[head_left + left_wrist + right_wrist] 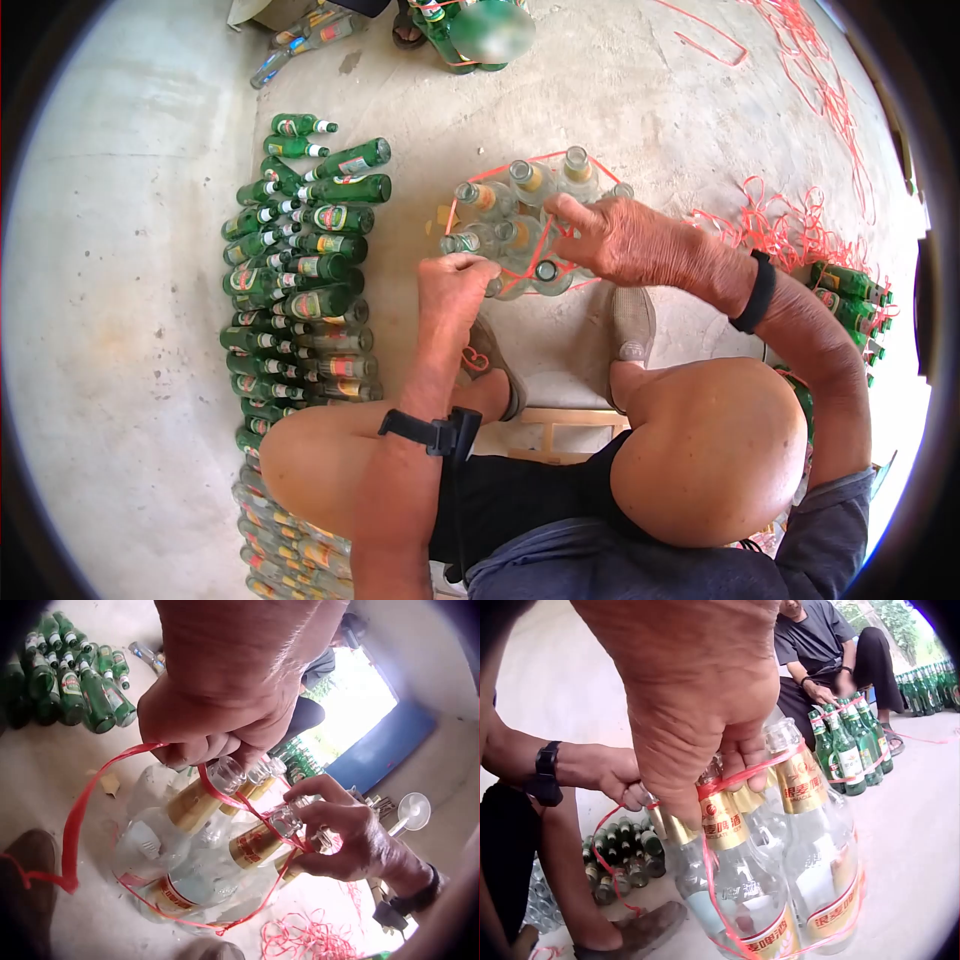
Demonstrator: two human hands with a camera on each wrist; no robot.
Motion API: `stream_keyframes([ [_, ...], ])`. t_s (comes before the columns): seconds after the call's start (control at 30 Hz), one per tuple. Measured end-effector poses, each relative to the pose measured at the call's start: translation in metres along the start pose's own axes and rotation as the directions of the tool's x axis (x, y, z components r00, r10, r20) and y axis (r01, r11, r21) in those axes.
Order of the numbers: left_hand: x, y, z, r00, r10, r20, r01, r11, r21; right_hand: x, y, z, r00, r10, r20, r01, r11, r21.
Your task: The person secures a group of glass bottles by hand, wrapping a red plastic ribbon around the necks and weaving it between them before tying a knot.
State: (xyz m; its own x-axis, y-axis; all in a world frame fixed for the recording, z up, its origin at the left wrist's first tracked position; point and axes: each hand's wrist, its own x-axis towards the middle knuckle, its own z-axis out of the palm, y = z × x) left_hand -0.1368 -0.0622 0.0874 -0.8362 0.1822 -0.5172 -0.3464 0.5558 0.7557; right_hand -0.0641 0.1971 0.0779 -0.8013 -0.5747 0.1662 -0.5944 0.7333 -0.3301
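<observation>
Several clear glass beer bottles [553,279] with gold neck labels stand upright in a tight cluster on the floor. A thin red plastic strap [799,756] runs round their necks, and another loop circles the lower bodies. My left hand [455,290] pinches the strap at the near-left side of the cluster, and a loose strap end [73,825] trails from its curled fingers. At the right side, my right hand [620,240] has its fingers and thumb curled at the bottle necks, gripping the strap there. Its fingertips are partly hidden among the necks.
Rows of green bottles [340,218] lie stacked on the left. Tangled red strap [800,232] covers floor at the right, near bundled green bottles [845,312]. Opposite, another person [817,645] sits behind a strapped green bottle bundle [847,754]. My shoes [630,325] flank the cluster's near side.
</observation>
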Motion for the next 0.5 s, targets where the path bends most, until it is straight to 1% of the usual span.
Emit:
stream_keyframes([
  [0.03, -0.001, -0.006, 0.005, 1.000, -0.013, -0.018, 0.011, 0.998, -0.068, 0.001, 0.005, -0.003, 1.000, -0.027, 0.010, 0.027, 1.000, -0.003],
  [0.07, -0.002, -0.010, 0.009, 0.999, -0.024, -0.035, 0.019, 0.990, -0.138, 0.003, 0.010, -0.005, 0.997, -0.068, -0.021, 0.068, 0.998, -0.011],
  [0.17, -0.006, -0.018, 0.018, 0.995, -0.081, -0.060, 0.062, 0.960, -0.274, 0.005, 0.018, -0.008, 0.996, -0.088, 0.019, 0.088, 0.996, 0.011],
  [0.2, -0.004, -0.020, 0.018, 0.995, -0.077, -0.068, 0.055, 0.958, -0.281, 0.005, 0.015, -0.011, 0.998, -0.061, 0.022, 0.060, 0.998, 0.028],
  [0.27, -0.001, -0.025, 0.020, 0.994, -0.071, -0.080, 0.044, 0.955, -0.295, 0.006, 0.007, -0.005, 1.000, 0.006, -0.010, -0.007, 0.998, -0.070],
  [0.3, -0.002, -0.023, 0.018, 0.996, -0.070, -0.060, 0.051, 0.960, -0.275, 0.006, 0.002, -0.003, 0.999, 0.040, -0.031, -0.043, 0.992, -0.119],
  [0.4, -0.001, -0.020, 0.007, 0.999, -0.039, -0.006, 0.036, 0.973, -0.228, 0.003, -0.011, 0.001, 0.987, 0.113, -0.111, -0.127, 0.982, -0.136],
  [0.47, 0.003, -0.028, 0.002, 1.000, 0.006, 0.023, -0.001, 0.976, -0.219, 0.002, -0.017, 0.006, 0.983, 0.142, -0.113, -0.157, 0.978, -0.139],
  [0.5, 0.003, -0.027, -0.001, 0.999, 0.037, 0.029, -0.032, 0.986, -0.162, 0.002, -0.017, 0.006, 0.981, 0.156, -0.115, -0.172, 0.974, -0.145],
])
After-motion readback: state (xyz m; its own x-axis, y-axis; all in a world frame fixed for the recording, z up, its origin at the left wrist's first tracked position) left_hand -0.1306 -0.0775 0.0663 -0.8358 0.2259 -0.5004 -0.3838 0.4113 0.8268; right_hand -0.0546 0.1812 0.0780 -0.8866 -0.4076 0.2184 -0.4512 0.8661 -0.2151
